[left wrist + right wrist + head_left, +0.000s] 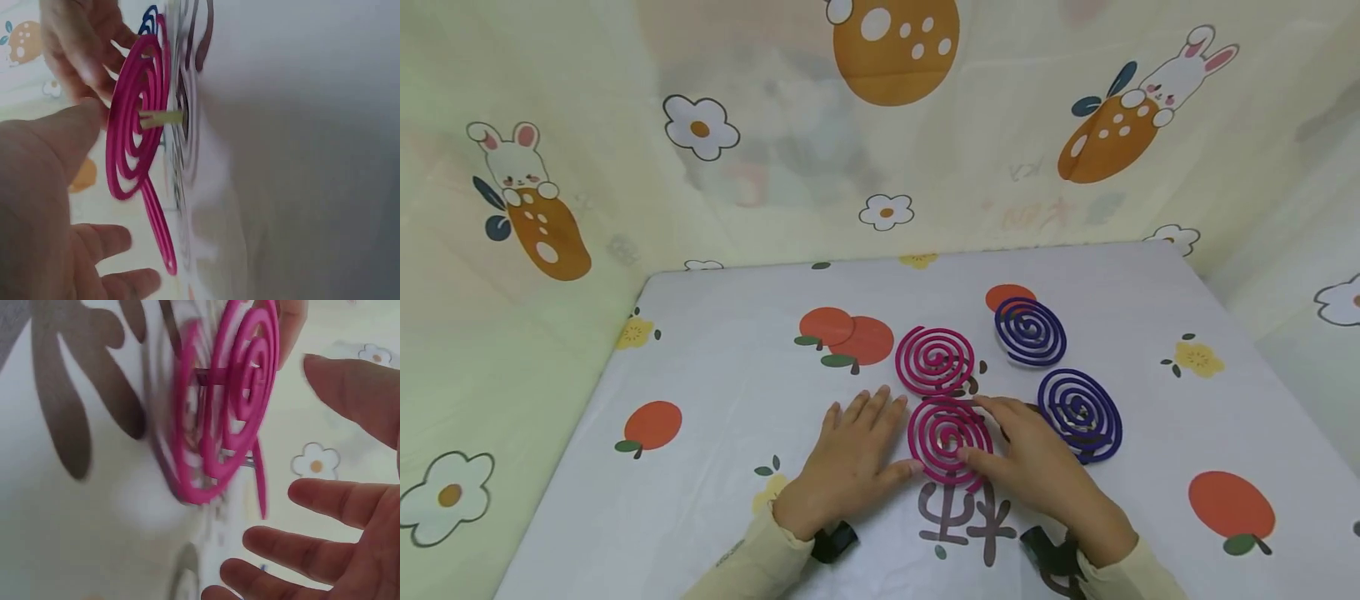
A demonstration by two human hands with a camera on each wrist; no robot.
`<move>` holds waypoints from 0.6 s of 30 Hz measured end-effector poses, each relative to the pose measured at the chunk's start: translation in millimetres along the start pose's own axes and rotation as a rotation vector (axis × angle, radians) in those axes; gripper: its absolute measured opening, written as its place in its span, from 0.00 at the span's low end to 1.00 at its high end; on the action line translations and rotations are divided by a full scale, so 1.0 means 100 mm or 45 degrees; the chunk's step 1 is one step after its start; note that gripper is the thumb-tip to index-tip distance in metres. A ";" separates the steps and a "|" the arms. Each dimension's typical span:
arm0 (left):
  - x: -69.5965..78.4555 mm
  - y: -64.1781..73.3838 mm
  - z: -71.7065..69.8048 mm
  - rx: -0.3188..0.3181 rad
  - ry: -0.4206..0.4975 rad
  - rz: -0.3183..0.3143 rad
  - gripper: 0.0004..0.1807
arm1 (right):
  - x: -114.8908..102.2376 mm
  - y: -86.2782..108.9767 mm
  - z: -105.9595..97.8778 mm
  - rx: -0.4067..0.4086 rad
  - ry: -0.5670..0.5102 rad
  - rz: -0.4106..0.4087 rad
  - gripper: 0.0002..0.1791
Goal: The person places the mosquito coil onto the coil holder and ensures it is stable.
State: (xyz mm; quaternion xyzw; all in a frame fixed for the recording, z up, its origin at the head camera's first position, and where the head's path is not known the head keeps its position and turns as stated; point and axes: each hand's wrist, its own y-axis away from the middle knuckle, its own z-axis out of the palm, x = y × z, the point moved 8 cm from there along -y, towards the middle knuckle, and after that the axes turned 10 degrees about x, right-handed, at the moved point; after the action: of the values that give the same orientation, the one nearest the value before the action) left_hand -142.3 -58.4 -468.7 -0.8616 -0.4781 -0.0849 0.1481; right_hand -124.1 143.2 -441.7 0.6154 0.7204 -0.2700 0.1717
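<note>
A pink spiral mosquito coil sits between my two hands, raised above the cloth on a pale stand under its centre. My left hand is beside its left edge, fingers spread and thumb pointing at the rim. On the right side, my right hand hovers with fingers extended; in the head view its thumb overlaps the coil, while the right wrist view shows a gap between fingers and coil. Neither hand grips anything. A second pink coil lies just beyond the first.
Two dark blue spiral coils stand to the right, one farther back and one close behind my right hand. A white printed cloth covers the table. Patterned curtains rise behind it and at both sides.
</note>
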 end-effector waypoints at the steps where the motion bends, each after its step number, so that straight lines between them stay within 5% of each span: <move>1: -0.02 0.00 -0.01 0.005 0.011 -0.003 0.47 | -0.02 0.02 -0.03 0.002 0.022 -0.003 0.41; 11: -0.25 -0.12 -0.32 0.151 -0.023 -0.002 0.50 | -0.11 -0.01 -0.44 0.102 0.232 -0.099 0.50; 18: -0.46 -0.27 -0.61 0.225 -0.115 -0.024 0.50 | 0.22 -0.22 -0.74 0.131 0.420 0.000 0.54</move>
State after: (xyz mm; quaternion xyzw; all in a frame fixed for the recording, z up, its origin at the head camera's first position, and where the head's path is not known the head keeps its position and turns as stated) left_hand -189.7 -102.4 -419.5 -0.8437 -0.4978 -0.0048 0.2008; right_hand -143.8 202.7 -391.7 0.6594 0.7239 -0.2018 0.0194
